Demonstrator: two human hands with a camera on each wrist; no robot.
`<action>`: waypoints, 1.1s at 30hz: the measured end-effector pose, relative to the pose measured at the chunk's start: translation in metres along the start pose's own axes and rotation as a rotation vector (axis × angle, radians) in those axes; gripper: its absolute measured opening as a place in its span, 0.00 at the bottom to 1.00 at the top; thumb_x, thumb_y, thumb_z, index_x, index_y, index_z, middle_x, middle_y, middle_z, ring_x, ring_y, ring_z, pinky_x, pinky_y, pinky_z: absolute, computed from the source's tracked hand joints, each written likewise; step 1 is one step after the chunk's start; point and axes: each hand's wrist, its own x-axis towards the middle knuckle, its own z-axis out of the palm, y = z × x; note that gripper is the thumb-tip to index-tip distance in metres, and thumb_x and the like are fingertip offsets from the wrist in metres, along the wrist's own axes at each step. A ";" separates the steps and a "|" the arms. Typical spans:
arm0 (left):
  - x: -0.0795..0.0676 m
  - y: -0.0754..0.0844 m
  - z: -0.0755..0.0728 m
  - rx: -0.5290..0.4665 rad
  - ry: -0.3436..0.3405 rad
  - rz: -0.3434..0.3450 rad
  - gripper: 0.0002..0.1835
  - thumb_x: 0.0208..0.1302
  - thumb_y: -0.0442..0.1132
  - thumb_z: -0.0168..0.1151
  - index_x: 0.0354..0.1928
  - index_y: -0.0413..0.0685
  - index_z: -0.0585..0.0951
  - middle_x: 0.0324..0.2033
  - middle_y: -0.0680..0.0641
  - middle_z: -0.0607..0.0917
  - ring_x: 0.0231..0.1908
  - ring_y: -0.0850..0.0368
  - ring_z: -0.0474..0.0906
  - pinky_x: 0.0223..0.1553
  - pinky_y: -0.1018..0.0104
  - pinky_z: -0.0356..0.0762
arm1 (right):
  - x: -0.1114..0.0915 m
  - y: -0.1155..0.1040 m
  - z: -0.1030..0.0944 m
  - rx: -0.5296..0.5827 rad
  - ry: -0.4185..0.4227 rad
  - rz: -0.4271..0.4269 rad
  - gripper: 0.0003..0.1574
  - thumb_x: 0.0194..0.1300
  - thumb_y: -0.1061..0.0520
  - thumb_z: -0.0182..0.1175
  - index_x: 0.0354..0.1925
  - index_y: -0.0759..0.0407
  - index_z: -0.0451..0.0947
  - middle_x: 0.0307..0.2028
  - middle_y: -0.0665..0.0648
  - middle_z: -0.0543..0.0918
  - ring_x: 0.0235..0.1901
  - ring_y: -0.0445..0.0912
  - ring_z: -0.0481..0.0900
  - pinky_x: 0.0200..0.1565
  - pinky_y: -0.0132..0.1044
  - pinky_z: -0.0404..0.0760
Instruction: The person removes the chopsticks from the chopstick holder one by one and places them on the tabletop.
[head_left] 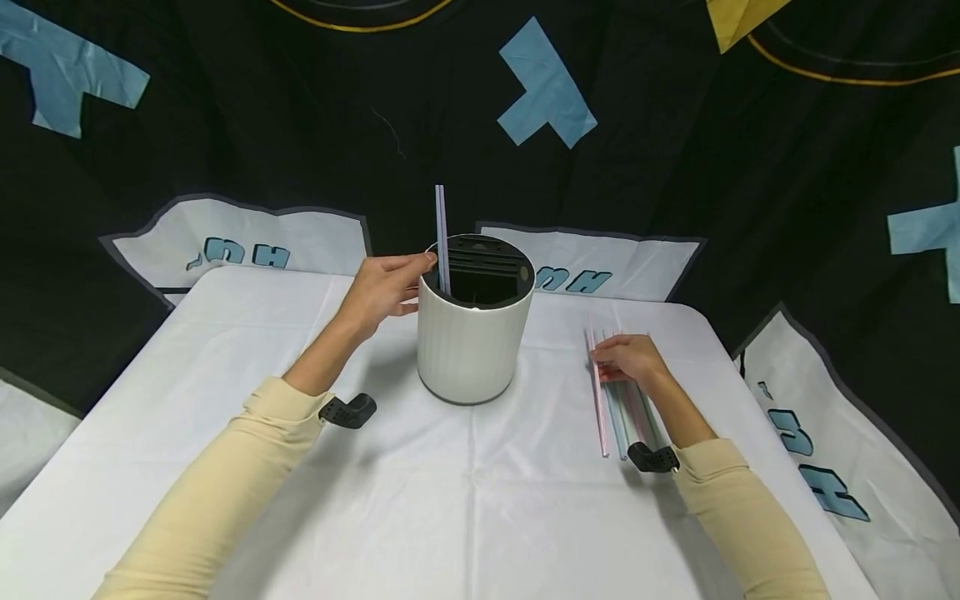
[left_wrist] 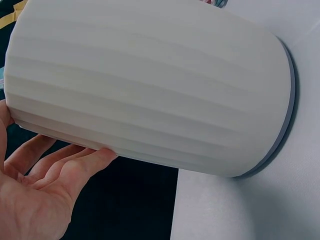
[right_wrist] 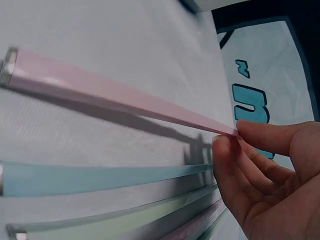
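A white ribbed bin [head_left: 472,350] with a dark inside stands upright on the table. Two slim lilac sticks [head_left: 441,233] lean in it at the left of its rim. My left hand [head_left: 386,287] rests against the bin's left side, a fingertip at the rim near those sticks; its other fingers [left_wrist: 85,162] touch the ribbed wall. On the right, my right hand [head_left: 630,357] pinches a slim pink stick [right_wrist: 100,90] with a silvery end between thumb and fingertips. Close beside it lie a blue stick [right_wrist: 75,180], a pale green stick [right_wrist: 110,217] and more, partly hidden by the hand.
A white cloth [head_left: 420,517] covers the table. Behind it hangs a black backdrop [head_left: 300,125] with light blue shapes and white lettered panels. A black wrist camera [head_left: 348,411] sits on the left sleeve and another wrist camera [head_left: 652,458] on the right.
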 end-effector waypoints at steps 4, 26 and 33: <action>0.000 -0.001 0.000 -0.008 -0.003 0.002 0.27 0.71 0.55 0.62 0.67 0.52 0.79 0.67 0.48 0.78 0.62 0.45 0.79 0.57 0.49 0.83 | 0.000 0.004 0.000 -0.027 0.002 -0.015 0.23 0.70 0.59 0.64 0.56 0.74 0.76 0.35 0.58 0.86 0.28 0.43 0.85 0.37 0.36 0.89; -0.001 -0.002 0.002 -0.018 -0.007 -0.004 0.27 0.71 0.55 0.62 0.67 0.51 0.79 0.66 0.48 0.79 0.62 0.45 0.80 0.56 0.49 0.83 | -0.024 -0.070 0.001 0.039 0.076 -0.122 0.24 0.71 0.49 0.65 0.57 0.64 0.81 0.52 0.59 0.86 0.45 0.51 0.87 0.44 0.28 0.86; -0.001 -0.001 0.000 -0.014 -0.002 0.004 0.27 0.71 0.55 0.63 0.67 0.51 0.79 0.67 0.48 0.79 0.62 0.45 0.80 0.56 0.50 0.83 | -0.058 -0.163 0.024 0.104 0.069 -0.326 0.18 0.70 0.51 0.66 0.54 0.59 0.84 0.52 0.56 0.85 0.42 0.45 0.86 0.46 0.28 0.86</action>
